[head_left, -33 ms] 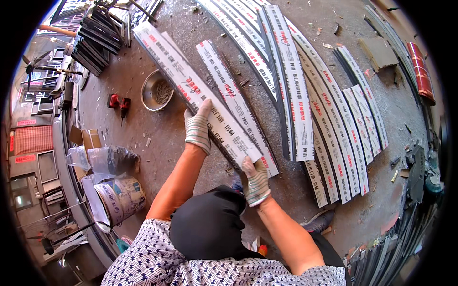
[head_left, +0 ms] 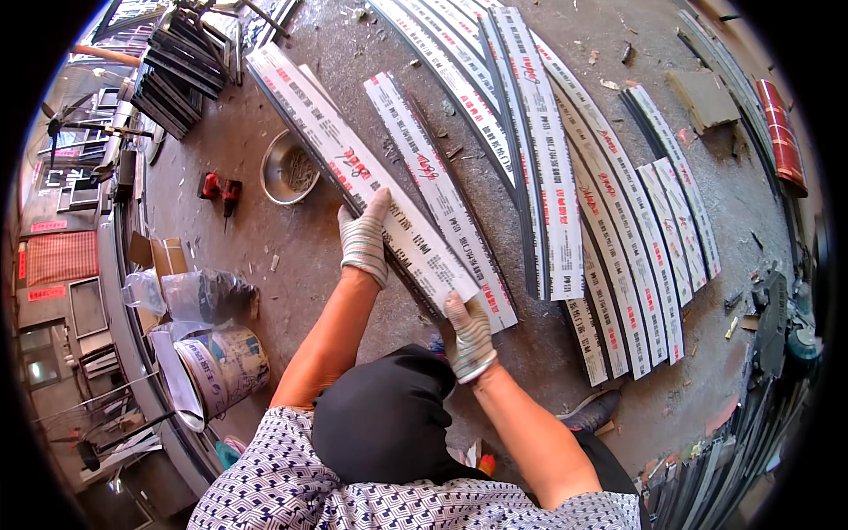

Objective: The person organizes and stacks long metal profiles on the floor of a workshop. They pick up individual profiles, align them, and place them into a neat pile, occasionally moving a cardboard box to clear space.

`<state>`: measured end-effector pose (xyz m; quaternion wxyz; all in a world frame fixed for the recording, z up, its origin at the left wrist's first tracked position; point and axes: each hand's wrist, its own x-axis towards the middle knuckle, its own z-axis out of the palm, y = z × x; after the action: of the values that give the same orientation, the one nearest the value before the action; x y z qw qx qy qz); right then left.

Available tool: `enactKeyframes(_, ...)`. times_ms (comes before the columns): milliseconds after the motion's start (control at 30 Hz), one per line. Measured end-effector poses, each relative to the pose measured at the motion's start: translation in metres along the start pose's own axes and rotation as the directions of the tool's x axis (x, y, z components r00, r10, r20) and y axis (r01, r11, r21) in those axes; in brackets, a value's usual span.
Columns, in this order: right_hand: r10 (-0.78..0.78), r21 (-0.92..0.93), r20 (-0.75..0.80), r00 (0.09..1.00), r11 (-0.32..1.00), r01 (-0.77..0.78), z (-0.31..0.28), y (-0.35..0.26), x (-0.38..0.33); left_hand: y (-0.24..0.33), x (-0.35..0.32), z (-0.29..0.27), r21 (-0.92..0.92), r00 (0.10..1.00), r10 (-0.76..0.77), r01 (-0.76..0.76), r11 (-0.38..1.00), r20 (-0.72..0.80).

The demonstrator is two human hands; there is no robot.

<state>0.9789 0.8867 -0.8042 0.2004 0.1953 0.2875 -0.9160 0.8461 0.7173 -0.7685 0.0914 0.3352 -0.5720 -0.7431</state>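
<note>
A long dark metal profile point(head_left: 322, 146) with white printed film on its top face slants across the view, its near end toward me. My left hand point(head_left: 364, 237), in a striped knit glove, grips it partway along, with the thumb on top and the fingers hidden underneath. My right hand point(head_left: 470, 337), gloved alike, closes round the near end, thumb on the film. Just right of the held piece, another film-covered profile point(head_left: 433, 181) lies on the floor. Farther right, several more profiles point(head_left: 556, 212) lie side by side, some stacked on others.
Left of the held piece stand a metal bowl point(head_left: 274, 181) of small fasteners and a red-and-black power drill point(head_left: 230, 196). A paint bucket point(head_left: 225, 371) lies lower left. Dark frames point(head_left: 181, 84) stack at upper left. A red roll point(head_left: 777, 132) and bundled bars point(head_left: 715, 468) line the right.
The held profile and both hands have shifted very slightly left. My grip on it is the same.
</note>
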Motion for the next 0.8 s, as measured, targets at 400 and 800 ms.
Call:
enactKeyframes(400, 0.572, 0.602, -0.054, 0.818, 0.672, -0.431, -0.043, 0.093, 0.024, -0.064, 0.027, -0.008, 0.9, 0.95, -0.09, 0.311, 0.306, -0.298)
enactKeyframes(800, 0.656, 0.479, -0.212, 0.724, 0.716, -0.508, -0.08, 0.115, 0.037, -0.11, 0.049, -0.048, 0.85, 0.976, -0.1, 0.22, 0.479, -0.196)
